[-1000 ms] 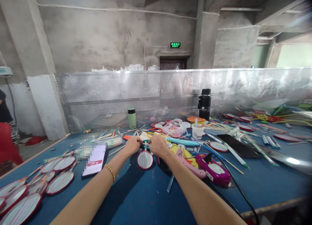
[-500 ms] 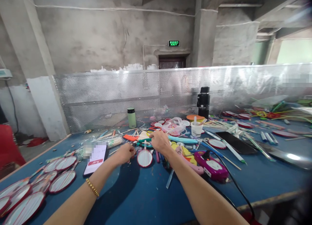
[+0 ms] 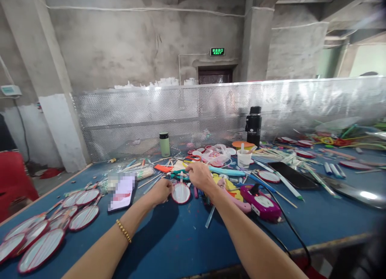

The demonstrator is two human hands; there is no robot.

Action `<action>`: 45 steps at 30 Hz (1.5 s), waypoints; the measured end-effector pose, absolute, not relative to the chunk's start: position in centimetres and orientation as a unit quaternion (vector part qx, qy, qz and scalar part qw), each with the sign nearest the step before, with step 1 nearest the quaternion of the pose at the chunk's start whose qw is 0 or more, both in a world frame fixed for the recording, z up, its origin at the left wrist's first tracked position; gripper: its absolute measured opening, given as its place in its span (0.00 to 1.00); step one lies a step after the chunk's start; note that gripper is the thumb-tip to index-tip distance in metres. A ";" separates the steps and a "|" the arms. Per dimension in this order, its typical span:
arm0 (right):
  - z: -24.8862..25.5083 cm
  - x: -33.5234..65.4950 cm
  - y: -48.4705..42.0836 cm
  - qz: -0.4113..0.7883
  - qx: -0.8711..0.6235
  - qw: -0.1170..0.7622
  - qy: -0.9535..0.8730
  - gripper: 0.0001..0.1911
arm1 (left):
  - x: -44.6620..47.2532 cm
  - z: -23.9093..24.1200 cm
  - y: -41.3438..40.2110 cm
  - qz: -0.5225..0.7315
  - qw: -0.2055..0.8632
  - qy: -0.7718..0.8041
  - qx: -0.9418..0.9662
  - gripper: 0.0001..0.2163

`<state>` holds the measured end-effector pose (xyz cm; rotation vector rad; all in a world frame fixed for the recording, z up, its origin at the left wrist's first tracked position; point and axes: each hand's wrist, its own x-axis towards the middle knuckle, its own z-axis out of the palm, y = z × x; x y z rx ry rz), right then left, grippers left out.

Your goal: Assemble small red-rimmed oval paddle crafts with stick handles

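Note:
My left hand [image 3: 162, 191] is closed, its fingers curled at the left edge of a small round white disc [image 3: 181, 193] with a red rim and a pale stick at its top. Whether the fingers grip that rim or something tiny is hidden. My right hand [image 3: 201, 176] is above and right of the disc, fingers bent together over the clutter. Its fingertips are beside a green-handled tool [image 3: 177, 176] and a yellow piece; anything pinched in them cannot be made out. An orange-handled cutter [image 3: 163, 168] lies behind the left hand.
Red-rimmed discs [image 3: 84, 218] are piled at left, beside a lit phone [image 3: 123, 192]. A purple device [image 3: 263, 205] with a cable, a dark phone [image 3: 291, 175] and a white cup [image 3: 243, 159] are at right. A green bottle [image 3: 164, 145] and black flask [image 3: 253, 128] stand behind.
My left hand has moved right, up to the edge of the small round disc. My right hand stays in nearly the same place. The camera view has shifted slightly.

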<state>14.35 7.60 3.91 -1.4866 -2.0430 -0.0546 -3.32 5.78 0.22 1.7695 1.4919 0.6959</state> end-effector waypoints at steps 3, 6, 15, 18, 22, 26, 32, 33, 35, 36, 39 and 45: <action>3.9 14.4 7.4 -0.013 -0.555 0.307 -0.773 0.18 | -3.6 0.6 5.3 0.279 0.391 0.570 0.667 0.08; 3.7 14.6 7.5 0.000 -0.549 0.321 -0.772 0.17 | -3.9 0.9 5.2 0.302 0.411 0.555 0.657 0.06; 3.1 14.8 7.6 0.019 -0.510 0.331 -0.793 0.14 | -4.3 0.1 6.9 0.413 0.356 0.504 0.670 0.09; 2.9 14.5 7.3 0.024 -0.494 0.327 -0.805 0.14 | -4.5 -0.4 7.5 0.440 0.339 0.486 0.675 0.11; 2.5 14.4 7.3 0.034 -0.477 0.330 -0.814 0.12 | -4.7 -0.8 8.0 0.458 0.341 0.470 0.673 0.13; 2.2 14.4 7.5 0.055 -0.459 0.338 -0.820 0.12 | -4.7 -0.7 8.0 0.466 0.341 0.454 0.679 0.13; 2.1 14.5 7.8 0.079 -0.445 0.343 -0.824 0.12 | -4.7 -0.4 7.6 0.461 0.329 0.454 0.688 0.11; 2.0 14.5 7.8 0.081 -0.445 0.342 -0.824 0.12 | -4.7 -0.3 7.6 0.459 0.328 0.453 0.690 0.10; 2.0 14.5 7.9 0.083 -0.445 0.341 -0.824 0.12 | -4.7 -0.4 7.6 0.457 0.324 0.452 0.694 0.10; 2.0 14.5 8.0 0.083 -0.446 0.341 -0.823 0.11 | -4.7 -0.4 7.7 0.456 0.320 0.452 0.696 0.09; 2.1 14.5 8.0 0.084 -0.450 0.343 -0.820 0.11 | -4.8 -0.5 7.8 0.453 0.315 0.452 0.701 0.09; 2.1 14.6 8.0 0.078 -0.458 0.354 -0.812 0.10 | -4.6 -0.3 7.6 0.439 0.302 0.460 0.710 0.10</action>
